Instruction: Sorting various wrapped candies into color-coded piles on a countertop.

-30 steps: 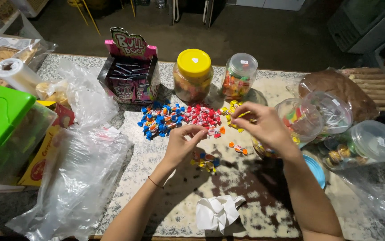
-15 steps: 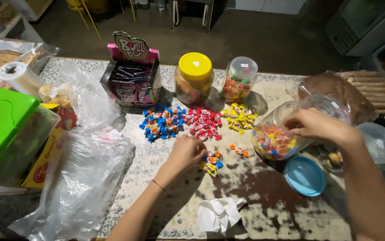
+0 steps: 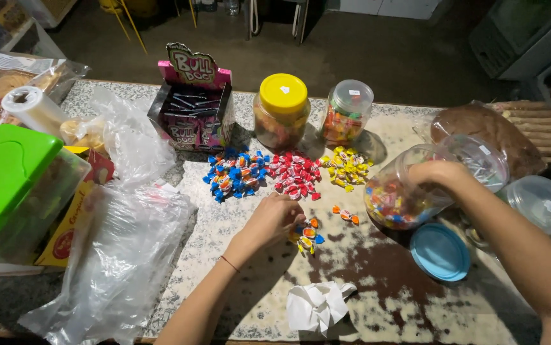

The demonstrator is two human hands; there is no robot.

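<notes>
Both hands work over a speckled stone table [image 3: 237,191] in the head view. The left hand [image 3: 275,217] lies knuckles up on the table with its fingers curled down onto a small cluster of orange, yellow and blue wrapped candies [image 3: 307,235]; whether it actually pinches one I cannot tell. The right hand [image 3: 438,176] is closed around the mouth of a clear plastic jar [image 3: 403,195], which is tilted on its side and holds mixed coloured candies. Just below the jar a blue lid [image 3: 440,252] lies flat on the table.

Beyond the left hand, three sorted heaps sit side by side: a blue candy pile [image 3: 232,176], a red candy pile [image 3: 294,174] and a yellow candy pile [image 3: 346,167]. Two loose orange candies [image 3: 346,214] lie between the yellow pile and the cluster under the left hand.

Behind the heaps stand a jar with a yellow lid [image 3: 282,112], a smaller clear jar [image 3: 346,115] with a clear lid, and a pink and black display box [image 3: 192,105]. At the left edge are a green-lidded container [image 3: 4,176], crumpled clear plastic bags [image 3: 122,255] and a roll of plastic [image 3: 32,108]. A crumpled white paper [image 3: 317,306] rests near the front edge of the table. At the far right sit a clear empty tub [image 3: 544,204] and a brown bagged loaf [image 3: 486,124].
</notes>
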